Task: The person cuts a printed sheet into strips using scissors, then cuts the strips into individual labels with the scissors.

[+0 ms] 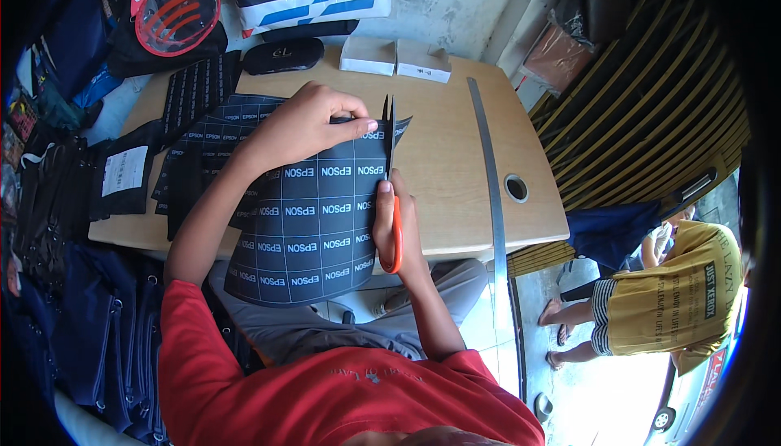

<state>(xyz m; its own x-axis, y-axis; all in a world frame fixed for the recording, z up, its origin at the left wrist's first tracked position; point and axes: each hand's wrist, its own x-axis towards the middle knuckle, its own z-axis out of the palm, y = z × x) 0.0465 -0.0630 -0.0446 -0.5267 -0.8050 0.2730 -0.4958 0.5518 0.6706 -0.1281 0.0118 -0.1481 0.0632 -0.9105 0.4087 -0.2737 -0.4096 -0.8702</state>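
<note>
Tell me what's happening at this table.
A person's left hand holds a dark printed sheet near its top edge with its fingers; the right hand grips orange-handled scissors. The open blades sit at the sheet's upper right, a corner showing beyond them. A long metal strip lies on the table.

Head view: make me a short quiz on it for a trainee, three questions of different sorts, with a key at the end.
1. Which hand holds the orange-handled scissors?
2. True or false: the long metal ruler lies to the right of the dark printed sheet.
3. Choose one. The two small white boxes sit:
A) on the person's lap
B) at the far side of the wooden desk
C) on the floor

Key:
1. The right hand.
2. True.
3. B.
</note>
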